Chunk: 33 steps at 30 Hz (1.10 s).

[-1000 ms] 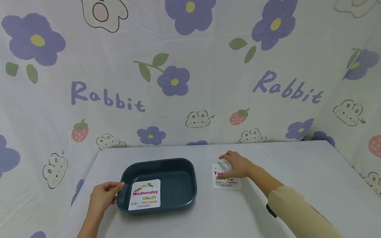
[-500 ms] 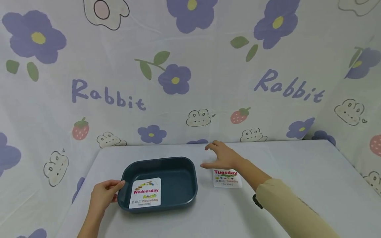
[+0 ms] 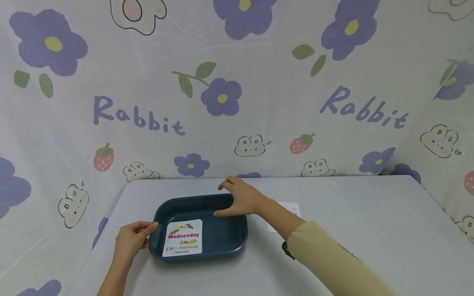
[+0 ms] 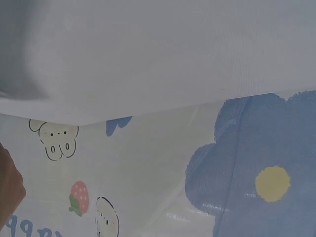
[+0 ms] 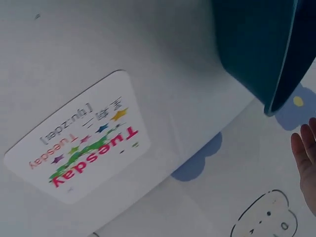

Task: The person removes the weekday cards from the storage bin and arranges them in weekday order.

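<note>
A dark teal plastic tray (image 3: 222, 236) stands on the white-covered table, left of centre in the head view. My left hand (image 3: 129, 240) grips its left rim, thumb on top and fingers at the outer side. Inside, at the left, lies a white card printed "Wednesday" (image 3: 183, 238). My right hand (image 3: 241, 198) is over the tray's right end, thumb and fingers spread apart, holding nothing. The "Tuesday" card (image 5: 84, 138) lies on the table right of the tray; my right forearm covers much of it in the head view.
Behind the table (image 3: 355, 213) hangs a white cloth (image 3: 281, 102) printed with purple flowers, rabbits and strawberries. It runs along the right side as well. The left wrist view holds mostly tabletop and cloth.
My right hand has moved left from over the "Tuesday" card to over the tray's right end, leaving the card on the table. My left hand has stayed at the rim.
</note>
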Each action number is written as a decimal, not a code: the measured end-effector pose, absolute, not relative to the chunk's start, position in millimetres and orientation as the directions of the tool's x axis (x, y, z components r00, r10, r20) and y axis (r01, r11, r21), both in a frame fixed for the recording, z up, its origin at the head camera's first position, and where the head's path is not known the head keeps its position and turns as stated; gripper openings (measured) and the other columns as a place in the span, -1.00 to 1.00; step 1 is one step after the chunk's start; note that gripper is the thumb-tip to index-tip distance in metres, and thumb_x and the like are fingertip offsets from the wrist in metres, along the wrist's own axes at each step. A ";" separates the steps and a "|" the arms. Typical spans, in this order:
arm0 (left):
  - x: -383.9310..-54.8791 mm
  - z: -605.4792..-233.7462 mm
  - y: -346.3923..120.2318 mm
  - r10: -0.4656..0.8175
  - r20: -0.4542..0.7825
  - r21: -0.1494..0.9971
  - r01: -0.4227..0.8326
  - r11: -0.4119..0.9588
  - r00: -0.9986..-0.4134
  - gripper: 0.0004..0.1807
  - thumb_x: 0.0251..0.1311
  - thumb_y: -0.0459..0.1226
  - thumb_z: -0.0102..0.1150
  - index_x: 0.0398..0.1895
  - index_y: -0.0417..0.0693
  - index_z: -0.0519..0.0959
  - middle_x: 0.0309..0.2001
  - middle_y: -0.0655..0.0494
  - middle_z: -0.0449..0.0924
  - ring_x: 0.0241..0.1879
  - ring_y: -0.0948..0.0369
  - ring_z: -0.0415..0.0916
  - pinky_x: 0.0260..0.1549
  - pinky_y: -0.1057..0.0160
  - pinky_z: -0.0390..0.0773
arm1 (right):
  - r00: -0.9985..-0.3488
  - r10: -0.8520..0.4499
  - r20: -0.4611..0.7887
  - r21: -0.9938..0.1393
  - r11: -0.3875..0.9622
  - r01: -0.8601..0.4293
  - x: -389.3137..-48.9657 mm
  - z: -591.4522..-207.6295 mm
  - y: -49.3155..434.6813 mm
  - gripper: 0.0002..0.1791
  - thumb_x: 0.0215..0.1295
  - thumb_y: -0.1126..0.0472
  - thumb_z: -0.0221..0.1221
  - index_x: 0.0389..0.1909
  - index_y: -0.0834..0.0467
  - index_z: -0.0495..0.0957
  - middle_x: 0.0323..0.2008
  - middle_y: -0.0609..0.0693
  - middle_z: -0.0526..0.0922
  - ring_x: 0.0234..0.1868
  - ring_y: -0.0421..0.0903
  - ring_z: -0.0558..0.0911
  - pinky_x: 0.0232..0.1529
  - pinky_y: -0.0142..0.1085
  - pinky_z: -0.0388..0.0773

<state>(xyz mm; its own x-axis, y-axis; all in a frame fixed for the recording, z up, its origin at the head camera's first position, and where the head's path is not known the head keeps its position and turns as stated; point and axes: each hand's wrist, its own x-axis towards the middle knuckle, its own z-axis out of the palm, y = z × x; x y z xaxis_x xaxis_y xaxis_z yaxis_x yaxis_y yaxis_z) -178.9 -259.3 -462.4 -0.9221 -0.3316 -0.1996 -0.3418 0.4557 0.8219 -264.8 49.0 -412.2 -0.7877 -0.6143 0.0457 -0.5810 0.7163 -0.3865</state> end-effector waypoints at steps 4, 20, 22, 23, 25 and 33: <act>-178.3 -462.7 -260.7 -0.329 -0.202 0.824 -0.341 0.453 -0.923 -0.51 0.09 -0.05 0.24 -0.11 -0.31 0.56 -0.42 0.02 0.59 -0.64 0.29 0.43 -0.62 0.40 0.52 | -0.754 -0.655 0.051 -0.364 0.691 -0.625 -261.3 -411.8 25.6 -0.19 -0.13 -0.36 0.24 0.12 0.03 0.40 0.10 -0.05 0.39 0.09 -0.15 0.37 0.10 -0.23 0.42; -179.2 -461.9 -261.2 -0.321 -0.230 0.833 -0.356 0.423 -0.919 -0.50 0.11 -0.06 0.23 -0.08 -0.33 0.54 -0.37 -0.01 0.59 -0.63 0.29 0.42 -0.60 0.39 0.54 | -0.734 -0.671 -0.110 -0.209 0.737 -0.643 -244.0 -424.0 -33.2 -0.04 -0.18 -0.43 0.22 0.21 0.06 0.31 0.11 -0.04 0.35 0.07 -0.17 0.37 -0.04 -0.31 0.49; -179.9 -462.0 -261.2 -0.318 -0.231 0.834 -0.355 0.422 -0.920 -0.50 0.11 -0.06 0.23 -0.08 -0.33 0.54 -0.36 -0.02 0.60 -0.63 0.29 0.42 -0.59 0.39 0.54 | -0.738 -0.660 -0.141 -0.179 0.750 -0.637 -241.3 -428.2 -39.6 0.00 -0.22 -0.45 0.24 0.22 0.05 0.31 0.12 -0.04 0.34 0.08 -0.17 0.36 -0.03 -0.31 0.49; -180.1 -462.1 -261.2 -0.316 -0.232 0.834 -0.355 0.423 -0.920 -0.50 0.11 -0.06 0.23 -0.08 -0.33 0.54 -0.36 -0.02 0.60 -0.63 0.29 0.42 -0.59 0.39 0.54 | -0.737 -0.658 -0.155 -0.168 0.753 -0.636 -239.9 -430.5 -42.4 0.01 -0.24 -0.45 0.25 0.22 0.05 0.31 0.12 -0.04 0.33 0.08 -0.17 0.35 -0.01 -0.30 0.48; -180.4 -462.0 -261.1 -0.315 -0.230 0.834 -0.354 0.424 -0.921 -0.50 0.10 -0.06 0.23 -0.08 -0.33 0.54 -0.35 -0.02 0.60 -0.64 0.29 0.43 -0.59 0.39 0.54 | -0.736 -0.655 -0.171 -0.147 0.755 -0.639 -237.1 -435.2 -47.6 0.03 -0.28 -0.45 0.27 0.22 0.06 0.31 0.11 -0.04 0.34 0.06 -0.17 0.34 0.00 -0.29 0.48; -178.6 -460.7 -262.6 -0.310 -0.218 0.835 -0.342 0.432 -0.925 -0.53 0.12 -0.09 0.22 -0.09 -0.34 0.55 -0.38 0.00 0.60 -0.63 0.29 0.42 -0.60 0.39 0.54 | -0.731 -0.650 -0.208 -0.071 0.755 -0.652 -227.5 -448.1 -63.3 0.02 -0.30 -0.46 0.28 0.19 0.06 0.35 0.08 -0.05 0.34 0.00 -0.18 0.33 -0.09 -0.33 0.49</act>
<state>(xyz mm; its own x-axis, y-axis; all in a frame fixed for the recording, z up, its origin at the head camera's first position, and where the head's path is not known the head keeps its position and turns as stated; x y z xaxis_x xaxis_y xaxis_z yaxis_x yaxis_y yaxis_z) -178.6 -262.6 -460.7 -0.9254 -0.3099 -0.2182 -0.3416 0.4322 0.8346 -227.5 -63.3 -448.1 -0.7308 -0.6502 -0.2079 -0.6516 0.7552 -0.0712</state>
